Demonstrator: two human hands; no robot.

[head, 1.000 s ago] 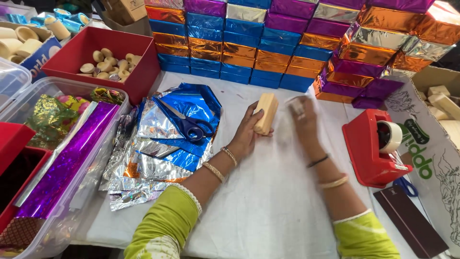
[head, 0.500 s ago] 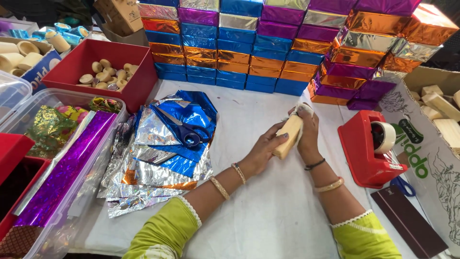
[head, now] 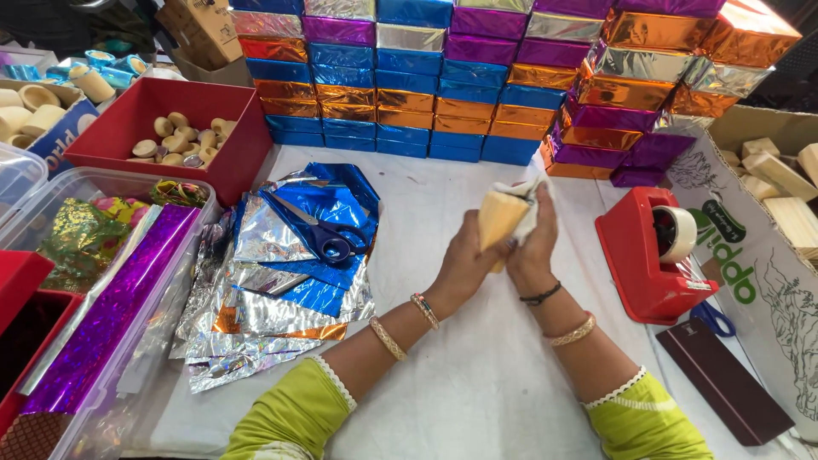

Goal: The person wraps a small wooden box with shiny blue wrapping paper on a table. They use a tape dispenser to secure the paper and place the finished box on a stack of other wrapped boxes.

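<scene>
A pale wooden block (head: 499, 218) is held up above the white table (head: 477, 375) between both hands. My left hand (head: 460, 264) grips it from below and the side. My right hand (head: 530, 247) closes on its other side and also pinches a crumpled white cloth (head: 530, 189) against the block. To the left lies a heap of blue and silver foil sheets (head: 281, 281) with blue-handled scissors (head: 317, 234) on top.
A wall of foil-wrapped boxes (head: 477, 77) in blue, orange, purple and silver stands at the back. A red tape dispenser (head: 652, 255) sits right of my hands. A red bin of wooden pieces (head: 170, 132), clear tubs with foil rolls (head: 102, 315) and a carton of wooden blocks (head: 775, 179) line the sides.
The block has been lifted from the table and carried to the right, now up between both hands. The white cloth has come against the block in my right hand.
</scene>
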